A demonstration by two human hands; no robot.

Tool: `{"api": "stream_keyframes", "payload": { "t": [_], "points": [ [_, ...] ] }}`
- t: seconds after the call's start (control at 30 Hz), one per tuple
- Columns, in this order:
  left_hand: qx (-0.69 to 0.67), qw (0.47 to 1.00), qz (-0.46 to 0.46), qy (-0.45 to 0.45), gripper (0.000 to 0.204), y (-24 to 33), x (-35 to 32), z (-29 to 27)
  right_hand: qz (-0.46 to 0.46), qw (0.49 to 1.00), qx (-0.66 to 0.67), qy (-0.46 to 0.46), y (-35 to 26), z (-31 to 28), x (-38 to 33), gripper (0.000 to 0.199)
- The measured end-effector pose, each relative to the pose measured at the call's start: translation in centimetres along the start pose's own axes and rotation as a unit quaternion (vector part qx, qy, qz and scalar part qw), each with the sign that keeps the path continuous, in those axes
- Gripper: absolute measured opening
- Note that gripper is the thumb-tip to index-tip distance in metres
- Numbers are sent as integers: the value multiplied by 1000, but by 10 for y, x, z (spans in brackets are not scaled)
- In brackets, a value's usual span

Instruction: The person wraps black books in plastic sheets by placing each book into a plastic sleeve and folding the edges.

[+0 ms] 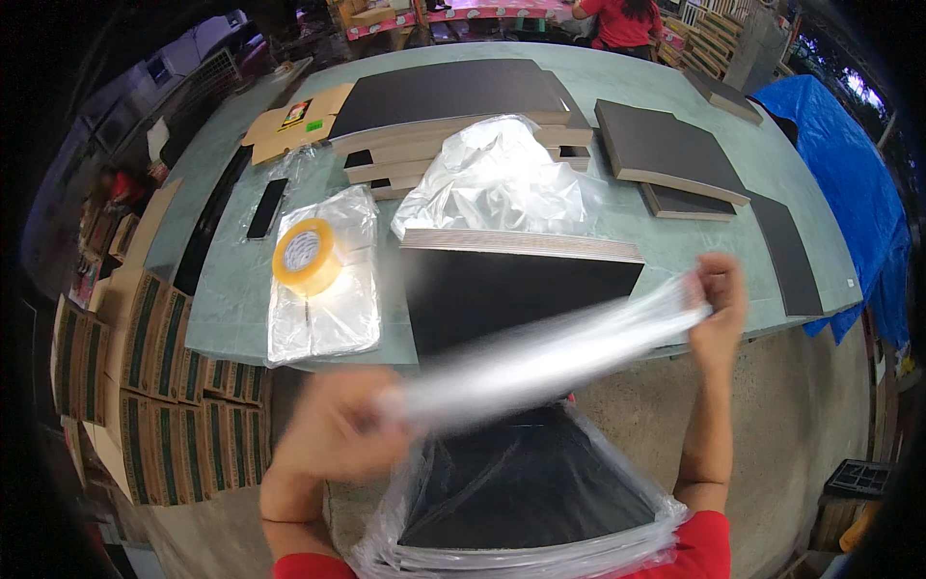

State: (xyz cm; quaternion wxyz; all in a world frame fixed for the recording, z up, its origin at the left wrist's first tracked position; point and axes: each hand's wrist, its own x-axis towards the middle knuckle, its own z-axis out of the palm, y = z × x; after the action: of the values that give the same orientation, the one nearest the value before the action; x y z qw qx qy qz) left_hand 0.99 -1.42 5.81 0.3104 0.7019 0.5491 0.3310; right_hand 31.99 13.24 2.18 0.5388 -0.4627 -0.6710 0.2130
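Observation:
A clear plastic bag point(559, 362), smeared by motion, stretches between my two hands. My left hand point(342, 420), blurred, grips its lower left end. Higher up, my right hand point(719, 294) pinches the other end. Behind the bag, a stack of black boards point(511, 285) lies at the table's near edge, partly covered. Below it, close to my body, black boards wrapped in clear plastic point(526, 482) rest in a pile. A crumpled clear plastic sheet point(497, 174) sits just beyond the board stack.
On the green table point(318, 96) a yellow tape roll point(307, 256) rests on flat plastic bags point(338, 328). A phone-like black slab point(267, 208) lies left of them. Black panel stacks point(444, 96) stand behind, others point(666, 150) at right. Cartons point(154, 338) pile at left; a blue tarp point(839, 174) hangs right.

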Motion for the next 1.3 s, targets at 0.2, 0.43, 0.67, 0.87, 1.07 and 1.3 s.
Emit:
{"api": "stream_keyframes", "payload": {
  "t": [0.2,0.43,0.67,0.87,1.07,1.3],
  "points": [
    [238,904,-6,354,48,-69,43,-8,-181,970,-155,-52,-6,43,-13,66],
    [355,911,56,203,56,-45,26,0,-148,976,-105,-116,8,9,-24,61],
    [-534,842,-74,-10,55,-70,-20,-18,310,732,443,-415,47,-28,-31,35],
    [-481,808,-326,-96,39,-169,-86,67,486,480,549,-483,159,4,-148,33],
    [-512,739,-433,-65,28,-296,-118,135,644,568,386,-336,250,37,-228,21],
    [38,971,-238,15,20,-125,-52,43,376,794,305,-369,95,-7,-83,9]
  ]
}}
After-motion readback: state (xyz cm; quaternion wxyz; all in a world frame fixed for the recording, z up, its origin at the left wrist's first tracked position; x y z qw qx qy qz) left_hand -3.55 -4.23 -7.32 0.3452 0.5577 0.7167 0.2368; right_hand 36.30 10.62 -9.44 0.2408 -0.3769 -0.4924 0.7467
